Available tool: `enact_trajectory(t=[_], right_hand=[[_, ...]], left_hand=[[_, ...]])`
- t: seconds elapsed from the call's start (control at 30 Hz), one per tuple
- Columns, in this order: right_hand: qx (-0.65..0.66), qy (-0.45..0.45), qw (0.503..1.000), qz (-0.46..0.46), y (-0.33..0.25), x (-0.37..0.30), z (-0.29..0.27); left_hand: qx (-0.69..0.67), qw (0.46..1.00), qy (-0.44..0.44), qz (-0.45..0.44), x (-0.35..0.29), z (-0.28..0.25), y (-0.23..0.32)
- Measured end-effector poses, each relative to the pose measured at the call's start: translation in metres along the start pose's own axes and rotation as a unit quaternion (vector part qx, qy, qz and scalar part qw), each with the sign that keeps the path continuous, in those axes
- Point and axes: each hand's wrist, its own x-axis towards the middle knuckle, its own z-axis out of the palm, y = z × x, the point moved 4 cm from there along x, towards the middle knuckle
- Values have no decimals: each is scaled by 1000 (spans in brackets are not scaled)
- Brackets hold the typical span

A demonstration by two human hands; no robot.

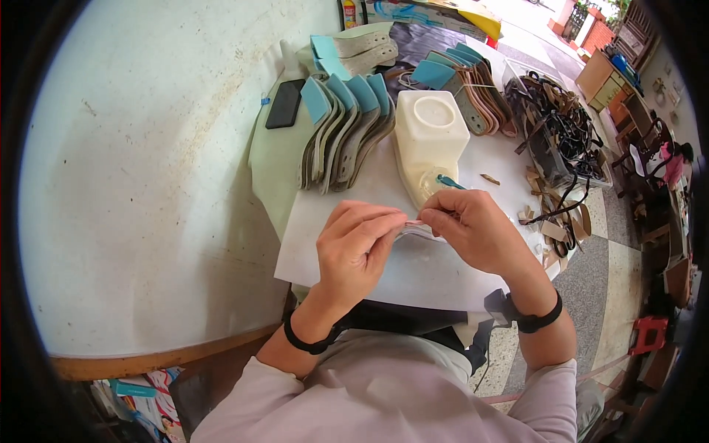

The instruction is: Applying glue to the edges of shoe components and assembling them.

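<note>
My left hand (358, 240) and my right hand (469, 229) meet over the near part of the white table. Between them is a thin, curved, pale strip (415, 230) with a pinkish edge. The fingers of both hands are closed in a pinch at it, and they hide much of it. Just beyond my hands stands a cream plastic glue container (432, 122) with a square body and a low round opening. A brush with a teal handle (449, 181) sticks out of that opening, close to my right fingers.
Curved grey strips with teal ends (343, 136) lie fanned at the left, near a black phone (285, 103). Tied brown strips (476, 88) lie behind the container. A bin of dark straps (565, 125) and leather scraps (554, 221) are at the right; a wall (162, 170) stands left.
</note>
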Motion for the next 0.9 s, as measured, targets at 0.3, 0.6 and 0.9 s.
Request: enact_trajectory(t=[0.3, 0.6, 0.9], right_hand=[[143, -23, 988, 62, 10, 3, -1], [147, 59, 987, 16, 16, -5, -7], [176, 95, 980, 2, 26, -14, 10]], left_hand=[[-27, 1000, -5, 7, -1, 3, 2], [-16, 999, -34, -14, 0, 1, 2], [-9, 997, -80, -12, 0, 7, -4]])
